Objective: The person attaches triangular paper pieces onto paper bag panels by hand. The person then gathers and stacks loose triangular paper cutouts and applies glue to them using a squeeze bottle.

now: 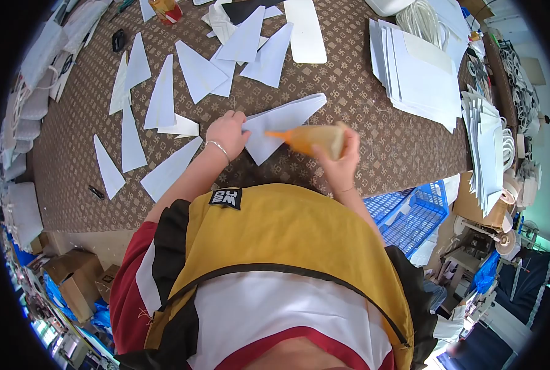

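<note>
In the head view, a white piece (287,117), folded or stacked in layers, lies on the brown patterned table near its front edge. My left hand (227,131) rests on the left end of that piece, its fingers close together. My right hand (342,157) is closed around a bottle (315,140) with yellowish contents and an orange nozzle. The bottle lies nearly sideways, its nozzle pointing left over the white piece; whether the tip touches is blurred. Several pointed white pieces (199,71) are spread to the left and beyond.
A stack of white sheets (416,74) lies at the back right, beside coiled white cord (419,23). An orange-red can (166,10) stands at the back left. Small black clippers (96,192) lie at the left. Blue crates (413,213) sit below the table's right front edge.
</note>
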The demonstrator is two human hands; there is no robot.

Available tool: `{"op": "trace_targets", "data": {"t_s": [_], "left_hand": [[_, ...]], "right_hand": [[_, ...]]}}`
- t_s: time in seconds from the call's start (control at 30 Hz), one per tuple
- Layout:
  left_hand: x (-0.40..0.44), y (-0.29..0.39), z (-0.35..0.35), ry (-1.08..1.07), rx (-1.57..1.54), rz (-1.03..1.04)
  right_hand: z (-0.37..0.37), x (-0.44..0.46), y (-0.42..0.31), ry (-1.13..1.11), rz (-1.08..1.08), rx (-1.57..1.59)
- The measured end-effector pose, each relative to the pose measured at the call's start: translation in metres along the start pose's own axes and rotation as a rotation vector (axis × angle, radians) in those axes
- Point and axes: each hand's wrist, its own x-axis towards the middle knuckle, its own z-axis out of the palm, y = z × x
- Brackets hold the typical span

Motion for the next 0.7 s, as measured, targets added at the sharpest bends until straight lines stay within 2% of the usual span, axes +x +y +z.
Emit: {"op": "trace_targets", "data": {"t_s": [0.03,0.2,0.33,0.5,0.57,0.6,0.67,0.7], "left_hand": [[0.0,0.0,0.0,0.014,0.014,0.017],[0.002,0.003,-0.005,0.024,0.04,0.052],[0.004,0.004,-0.007,-0.009,0.024,0.043],[0.007,0.0,0.0,-0.017,-0.001,0.04],[0.006,-0.003,0.002,-0.006,-0.06,0.058],[0.006,-0.006,0.002,0.004,-0.087,0.063],[0.007,-0.011,0.002,-0.006,-0.151,0.073],[0.007,-0.016,0.003,-0.021,-0.222,0.09]], "right_hand": [[0.007,-0.006,-0.001,-0.102,-0.026,-0.003],[0.008,-0.003,-0.005,-0.152,-0.006,0.011],[-0.035,0.034,0.006,0.259,0.034,0.039],[-0.039,0.032,0.011,0.295,0.039,0.01],[-0.021,0.013,0.011,0.095,0.069,-0.014],[-0.015,0.005,0.013,0.089,0.065,-0.004],[-0.001,-0.01,0.015,-0.138,0.097,0.126],[0.002,-0.013,0.012,-0.159,0.087,0.145]]}}
